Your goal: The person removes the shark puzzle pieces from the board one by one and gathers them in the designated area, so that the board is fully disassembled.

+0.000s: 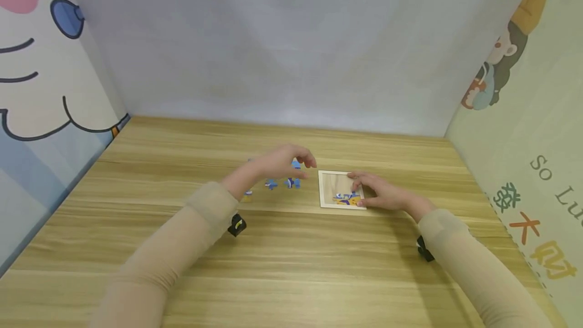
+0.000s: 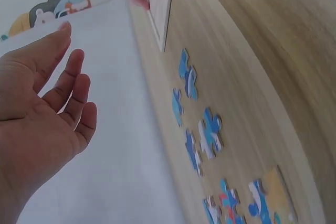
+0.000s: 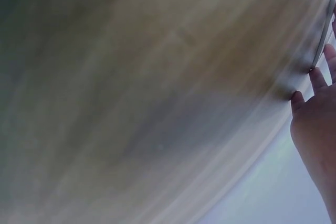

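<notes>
My left hand [image 1: 286, 161] hangs in the air above loose jigsaw pieces [image 1: 271, 184], its fingers relaxed and slightly bent. In the left wrist view the palm of the left hand [image 2: 44, 103] shows nothing in it. My right hand [image 1: 382, 194] holds the right side of a pale-framed puzzle tray [image 1: 321, 191]; its thumb is at the lower right edge and one bent finger reaches inside. Joined yellow and blue pieces [image 1: 347, 199] fill the lower part of the tray. In the right wrist view, fingertips of the right hand [image 3: 317, 106] meet the tray's edge.
Several blue pieces [image 2: 210, 132] lie scattered on the wooden table [image 1: 291, 267], left of the tray. A yellow-and-blue piece [image 1: 246, 196] is partly hidden by the left forearm. A pale curtain [image 1: 291, 54] stands behind; printed panels [image 1: 524, 166] flank the table.
</notes>
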{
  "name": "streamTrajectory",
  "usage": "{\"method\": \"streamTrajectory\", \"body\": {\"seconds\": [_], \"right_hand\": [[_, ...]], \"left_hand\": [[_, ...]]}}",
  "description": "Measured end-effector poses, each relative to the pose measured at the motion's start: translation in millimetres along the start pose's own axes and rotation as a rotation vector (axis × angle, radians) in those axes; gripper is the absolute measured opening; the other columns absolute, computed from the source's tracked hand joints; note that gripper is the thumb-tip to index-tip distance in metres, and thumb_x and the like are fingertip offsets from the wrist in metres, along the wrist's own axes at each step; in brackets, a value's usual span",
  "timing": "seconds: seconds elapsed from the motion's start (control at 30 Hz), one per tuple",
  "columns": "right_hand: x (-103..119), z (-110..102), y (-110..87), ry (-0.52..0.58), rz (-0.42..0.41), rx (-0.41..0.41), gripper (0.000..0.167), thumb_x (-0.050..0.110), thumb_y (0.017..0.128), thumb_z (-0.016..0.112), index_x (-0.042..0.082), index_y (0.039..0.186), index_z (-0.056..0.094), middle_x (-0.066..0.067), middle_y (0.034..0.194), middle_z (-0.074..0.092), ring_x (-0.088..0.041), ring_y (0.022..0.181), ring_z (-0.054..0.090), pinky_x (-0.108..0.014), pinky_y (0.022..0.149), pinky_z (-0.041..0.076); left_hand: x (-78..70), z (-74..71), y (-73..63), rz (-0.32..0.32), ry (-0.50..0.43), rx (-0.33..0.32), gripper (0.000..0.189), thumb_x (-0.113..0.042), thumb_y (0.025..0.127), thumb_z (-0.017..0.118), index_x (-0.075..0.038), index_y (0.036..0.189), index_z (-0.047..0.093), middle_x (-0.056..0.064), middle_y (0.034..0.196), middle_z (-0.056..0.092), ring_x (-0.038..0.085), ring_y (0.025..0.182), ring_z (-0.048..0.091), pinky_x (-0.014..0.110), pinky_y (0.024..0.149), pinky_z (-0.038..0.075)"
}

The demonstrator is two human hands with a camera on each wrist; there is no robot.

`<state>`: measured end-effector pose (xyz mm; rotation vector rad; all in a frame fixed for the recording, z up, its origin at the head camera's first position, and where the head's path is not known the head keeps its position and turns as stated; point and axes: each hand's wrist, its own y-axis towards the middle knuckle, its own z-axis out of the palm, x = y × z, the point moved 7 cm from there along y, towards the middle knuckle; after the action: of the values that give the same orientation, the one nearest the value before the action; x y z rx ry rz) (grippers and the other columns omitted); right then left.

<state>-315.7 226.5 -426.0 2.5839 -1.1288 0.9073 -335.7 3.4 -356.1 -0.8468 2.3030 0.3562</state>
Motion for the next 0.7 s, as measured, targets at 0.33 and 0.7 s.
{"method": "streamTrajectory", "body": {"seconds": [0.33, 0.7], "right_hand": [[-0.2, -0.1, -0.2, 0.012, 0.008, 0.001, 0.024, 0.022, 0.088, 0.066, 0.012, 0.107, 0.054, -0.017, 0.149, 0.033, -0.041, 0.139, 0.021, -0.060, 0.110, 0.016], [1.9, -1.0, -2.0, 0.001, 0.003, -0.004, 0.023, 0.021, 0.089, 0.066, 0.013, 0.106, 0.054, -0.017, 0.148, 0.034, -0.042, 0.138, 0.023, -0.062, 0.108, 0.017]], "left_hand": [[-5.4, 35.2, 32.2, 0.041, -0.029, 0.050, 0.032, -0.012, 0.086, 0.070, -0.008, 0.116, 0.063, 0.001, 0.119, 0.062, 0.019, 0.116, 0.050, 0.038, 0.104, 0.037], [6.5, 69.8, 51.6, -0.027, -0.060, 0.109, 0.032, -0.015, 0.087, 0.068, -0.013, 0.119, 0.063, 0.005, 0.130, 0.053, 0.021, 0.120, 0.046, 0.037, 0.099, 0.041]]}}
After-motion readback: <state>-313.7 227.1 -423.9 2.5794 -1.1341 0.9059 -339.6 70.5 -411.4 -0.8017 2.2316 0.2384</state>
